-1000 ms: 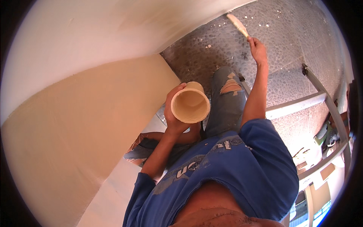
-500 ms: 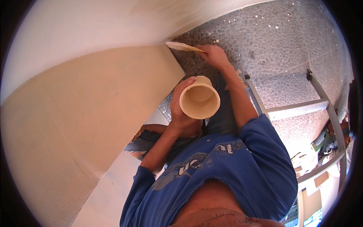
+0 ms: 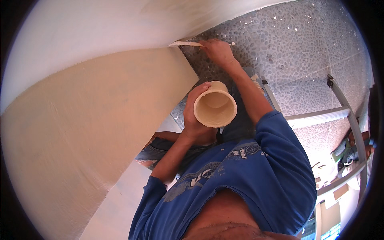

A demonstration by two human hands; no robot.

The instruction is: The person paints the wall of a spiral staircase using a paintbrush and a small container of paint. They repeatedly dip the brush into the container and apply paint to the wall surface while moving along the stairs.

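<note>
My left hand [image 3: 193, 120] grips a cream, cup-like container [image 3: 215, 107] with light beige paint coating its inside, held over my lap. Above it, my right hand [image 3: 217, 52] is closed on the handle of a slim paintbrush [image 3: 186, 43]. Its pale head points left and touches the corner where the white wall [image 3: 92, 36] meets the beige painted surface [image 3: 92, 120], right by the floor edge. My bent legs in torn jeans lie partly hidden behind my arms and the container.
An aluminium ladder [image 3: 316, 119] stands to my right on the grey pebble-patterned floor [image 3: 292, 52], which has white specks. Beyond the ladder, at the far right, is a jumble of items [image 3: 346, 154] too small to make out. The walls curve along my left and above.
The brush and my right hand have swung left from out over the floor into the wall corner, then slightly upward. My left hand and the container have shifted a little to the right.
</note>
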